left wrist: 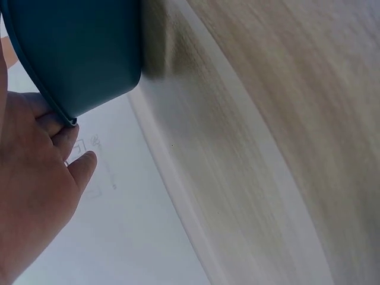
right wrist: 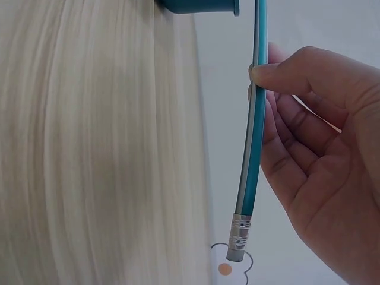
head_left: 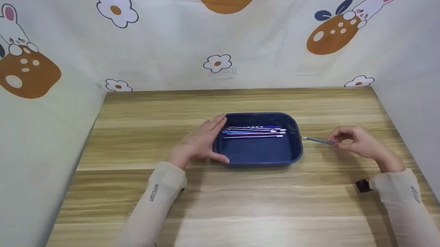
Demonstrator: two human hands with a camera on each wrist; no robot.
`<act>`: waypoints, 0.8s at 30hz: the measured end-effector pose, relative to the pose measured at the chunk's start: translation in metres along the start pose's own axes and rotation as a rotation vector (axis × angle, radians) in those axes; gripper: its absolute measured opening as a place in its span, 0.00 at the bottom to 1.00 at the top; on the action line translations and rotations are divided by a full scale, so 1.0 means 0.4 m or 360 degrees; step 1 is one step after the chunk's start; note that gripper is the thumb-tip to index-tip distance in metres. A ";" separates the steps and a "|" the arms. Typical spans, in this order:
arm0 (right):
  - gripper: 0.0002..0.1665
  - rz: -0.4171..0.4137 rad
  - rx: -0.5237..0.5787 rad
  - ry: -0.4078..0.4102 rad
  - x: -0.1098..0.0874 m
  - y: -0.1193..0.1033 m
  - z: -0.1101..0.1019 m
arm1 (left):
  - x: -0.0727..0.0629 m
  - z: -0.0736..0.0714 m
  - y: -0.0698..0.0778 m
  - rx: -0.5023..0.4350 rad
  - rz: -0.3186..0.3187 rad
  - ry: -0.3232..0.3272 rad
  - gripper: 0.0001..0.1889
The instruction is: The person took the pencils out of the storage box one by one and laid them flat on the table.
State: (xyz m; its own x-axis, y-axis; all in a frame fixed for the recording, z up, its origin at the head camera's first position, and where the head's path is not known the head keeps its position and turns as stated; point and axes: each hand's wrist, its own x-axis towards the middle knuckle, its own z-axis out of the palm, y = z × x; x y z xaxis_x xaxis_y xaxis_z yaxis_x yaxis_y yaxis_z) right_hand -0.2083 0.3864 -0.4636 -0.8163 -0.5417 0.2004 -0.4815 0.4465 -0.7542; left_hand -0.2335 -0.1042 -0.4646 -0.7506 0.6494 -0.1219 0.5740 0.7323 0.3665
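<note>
A dark blue rectangular box (head_left: 260,163) stands on the table with several pencils (head_left: 255,132) lying side by side toward its far side; some show silvery ends. Around the box's left end, my left hand (head_left: 202,140) has its thumb near the front corner and its fingers at the far corner. In the left wrist view, fingertips (left wrist: 68,139) sit right at the box's rim. To the right of the box, my right hand (head_left: 355,142) pinches a blue-green pencil (right wrist: 252,142) between thumb and fingers. Its eraser end hangs below the grip; the other end points at the box's right wall.
The wood-grain table (head_left: 225,214) is bounded by cloth walls (head_left: 169,46) printed with flowers, rabbits and orange fruit at the back and both sides. A small black object (head_left: 363,185) is at the right wrist, beside the sleeve.
</note>
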 end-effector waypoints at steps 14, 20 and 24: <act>0.16 0.0028 -0.0003 -0.0006 -0.048 0.026 -0.016 | 0.001 0.003 -0.001 -0.0005 -0.0019 -0.0006 0.71; 0.16 0.0023 0.0014 -0.0022 -0.062 0.037 -0.020 | 0.002 0.007 -0.003 -0.0019 -0.0031 -0.0002 0.71; 0.15 0.0060 -0.0019 -0.0051 -0.071 0.048 -0.018 | 0.002 0.008 -0.004 -0.0031 -0.0011 0.0021 0.70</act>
State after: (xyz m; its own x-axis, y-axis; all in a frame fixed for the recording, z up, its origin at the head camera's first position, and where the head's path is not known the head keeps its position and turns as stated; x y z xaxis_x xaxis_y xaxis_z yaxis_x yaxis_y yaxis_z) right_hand -0.1966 0.4153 -0.4792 -0.8234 -0.5469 0.1514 -0.4543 0.4756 -0.7532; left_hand -0.2341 -0.1041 -0.4684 -0.7590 0.6413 -0.1124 0.5623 0.7327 0.3835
